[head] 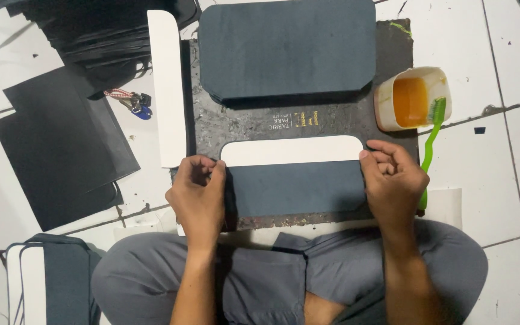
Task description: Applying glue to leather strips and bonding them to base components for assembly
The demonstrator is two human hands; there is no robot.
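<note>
A dark grey fabric piece lies across a dark stained work mat in front of my crossed legs. A white rounded card strip sits along its far edge. My left hand pinches the left end of the strip and fabric with fingers curled. My right hand presses the right end with its fingertips. A stack of the same dark grey pieces rests at the far side of the mat.
A white tub of orange glue with a green toothbrush stands right of the mat. A long white strip lies left of it, with keys, black sheets and finished pieces on the tiled floor.
</note>
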